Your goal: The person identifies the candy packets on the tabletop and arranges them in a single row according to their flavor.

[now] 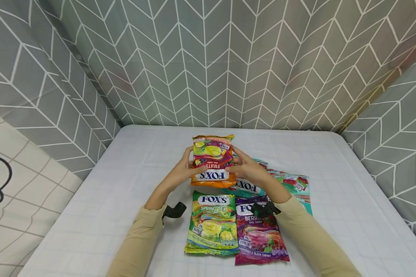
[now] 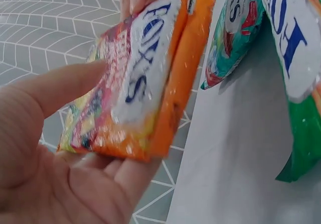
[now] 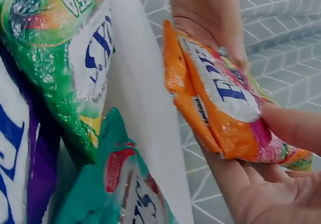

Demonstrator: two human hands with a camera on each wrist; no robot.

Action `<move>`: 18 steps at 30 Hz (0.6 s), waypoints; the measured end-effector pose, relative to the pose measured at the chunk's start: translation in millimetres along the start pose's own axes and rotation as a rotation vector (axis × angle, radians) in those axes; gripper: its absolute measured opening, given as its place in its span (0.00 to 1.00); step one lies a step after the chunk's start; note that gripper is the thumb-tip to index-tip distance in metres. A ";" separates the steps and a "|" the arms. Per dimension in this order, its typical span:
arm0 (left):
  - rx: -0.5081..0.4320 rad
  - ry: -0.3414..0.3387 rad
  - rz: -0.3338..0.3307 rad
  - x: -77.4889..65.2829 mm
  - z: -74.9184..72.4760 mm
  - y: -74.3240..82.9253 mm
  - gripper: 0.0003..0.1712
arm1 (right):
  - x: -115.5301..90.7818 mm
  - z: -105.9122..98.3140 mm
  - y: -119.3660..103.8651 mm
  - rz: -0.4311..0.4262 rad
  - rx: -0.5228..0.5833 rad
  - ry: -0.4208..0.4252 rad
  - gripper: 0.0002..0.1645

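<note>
An orange and red Fox's Fruits candy bag (image 1: 213, 157) is raised above the far half of the table, its lettering upside down in the head view. My left hand (image 1: 181, 171) grips its left side, thumb across the front and fingers behind. On the other side my right hand (image 1: 251, 169) holds it the same way. The left wrist view shows the left hand (image 2: 65, 148) with its thumb on the bag's printed face (image 2: 135, 73). In the right wrist view, fingers of the right hand (image 3: 271, 184) support the bag (image 3: 220, 98) from underneath.
Nearer me lie a green Spring Tea bag (image 1: 213, 227) and a purple Berries bag (image 1: 260, 234), side by side. Teal bags (image 1: 247, 187) and a teal-red bag (image 1: 294, 182) lie behind and right, partly under my right arm. A patterned grey curtain (image 1: 215, 65) hangs behind the white table (image 1: 142, 150).
</note>
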State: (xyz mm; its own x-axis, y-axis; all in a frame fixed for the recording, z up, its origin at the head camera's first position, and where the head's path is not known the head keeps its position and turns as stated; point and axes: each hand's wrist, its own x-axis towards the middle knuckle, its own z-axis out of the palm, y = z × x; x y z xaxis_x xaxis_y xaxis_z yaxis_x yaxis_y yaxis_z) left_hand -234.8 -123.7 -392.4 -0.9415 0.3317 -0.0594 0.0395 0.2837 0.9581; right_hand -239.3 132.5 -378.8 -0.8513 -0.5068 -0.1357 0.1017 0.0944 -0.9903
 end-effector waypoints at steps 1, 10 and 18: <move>-0.002 -0.014 0.000 0.0 1.2 0.2 0.47 | -2.2 -0.8 0.4 0.005 -0.002 0.007 0.51; -0.086 -0.133 0.043 0.0 7.5 4.2 0.51 | -14.8 -8.0 0.1 -0.043 0.105 -0.013 0.37; -0.095 -0.156 0.055 0.1 8.3 3.9 0.50 | -18.4 -8.7 1.7 -0.052 0.098 -0.012 0.38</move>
State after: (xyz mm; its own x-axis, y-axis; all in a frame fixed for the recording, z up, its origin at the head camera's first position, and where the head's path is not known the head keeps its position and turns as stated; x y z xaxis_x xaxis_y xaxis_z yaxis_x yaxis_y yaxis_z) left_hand -232.0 -115.1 -390.9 -0.8754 0.4816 -0.0416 0.0509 0.1774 0.9828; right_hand -227.9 149.5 -377.8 -0.8507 -0.5190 -0.0837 0.1075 -0.0160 -0.9941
